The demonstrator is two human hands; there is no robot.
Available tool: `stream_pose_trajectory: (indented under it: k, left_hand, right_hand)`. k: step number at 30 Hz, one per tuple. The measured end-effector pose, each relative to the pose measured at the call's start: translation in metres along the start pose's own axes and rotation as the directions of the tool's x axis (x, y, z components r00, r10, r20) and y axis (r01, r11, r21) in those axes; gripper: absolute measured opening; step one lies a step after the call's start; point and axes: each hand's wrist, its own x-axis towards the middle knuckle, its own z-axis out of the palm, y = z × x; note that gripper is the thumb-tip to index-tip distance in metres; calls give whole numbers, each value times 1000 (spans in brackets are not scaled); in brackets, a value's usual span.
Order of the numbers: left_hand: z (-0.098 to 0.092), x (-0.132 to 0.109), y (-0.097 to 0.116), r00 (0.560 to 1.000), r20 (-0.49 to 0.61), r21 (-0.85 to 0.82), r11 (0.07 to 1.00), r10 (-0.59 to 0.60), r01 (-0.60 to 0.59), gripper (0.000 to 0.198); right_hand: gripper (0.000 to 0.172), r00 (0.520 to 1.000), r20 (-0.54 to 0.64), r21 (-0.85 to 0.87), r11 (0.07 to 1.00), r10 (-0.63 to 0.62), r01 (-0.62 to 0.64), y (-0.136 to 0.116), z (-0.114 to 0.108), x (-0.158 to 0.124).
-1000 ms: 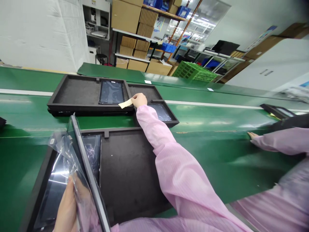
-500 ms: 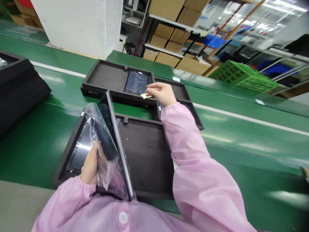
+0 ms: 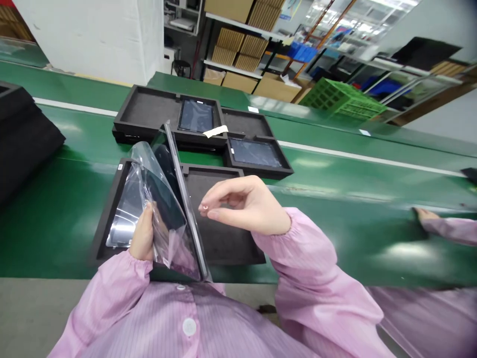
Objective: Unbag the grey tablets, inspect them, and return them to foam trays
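My left hand (image 3: 143, 232) grips a tablet (image 3: 184, 199) in a loose clear plastic film (image 3: 152, 204). The tablet stands tilted on edge, its silver side facing me. Just right of that edge hovers my right hand (image 3: 244, 204), its fingers curved and the thumb a little apart, with nothing visible in it. Below both hands sits a black foam tray (image 3: 223, 238); its left compartment holds a shiny dark panel (image 3: 124, 219). A pale yellow strip (image 3: 215, 131) lies on the front rim of a far black tray (image 3: 149, 109).
Flat screens lie in the far tray (image 3: 196, 116) and the right-hand tray (image 3: 253, 152). Stacked black foam (image 3: 26, 134) stands at left on the green bench (image 3: 335, 214). A co-worker's hand (image 3: 427, 215) rests at far right. Behind are a green crate (image 3: 343, 99) and shelved cartons.
My right hand has let go of the yellow strip, left on the far tray's rim, and has come back toward the tablet. My left hand keeps its hold. The view has shifted right.
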Motion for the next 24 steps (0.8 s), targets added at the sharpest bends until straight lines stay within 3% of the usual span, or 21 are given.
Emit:
stream_pose_trajectory:
  k: [7, 16, 20, 24]
  left_hand:
    - [4, -4, 2, 990, -74, 132, 985, 118, -108, 61]
    - [2, -3, 1, 982, -115, 248, 962, 151, -118, 68]
    - [2, -4, 1, 982, -87, 299, 945, 165, -132, 65]
    - [0, -3, 0, 983, -54, 308, 939, 176, -151, 65]
  right_hand:
    - [10, 989, -134, -202, 979, -62, 34, 2, 7, -13]
    - [8, 965, -261, -260, 963, 8, -79, 6, 11, -17]
    - [8, 969, -246, -311, 948, -7, -72, 1, 12, -21]
    - [8, 990, -136, -435, 900, -28, -34, -5, 11, -25]
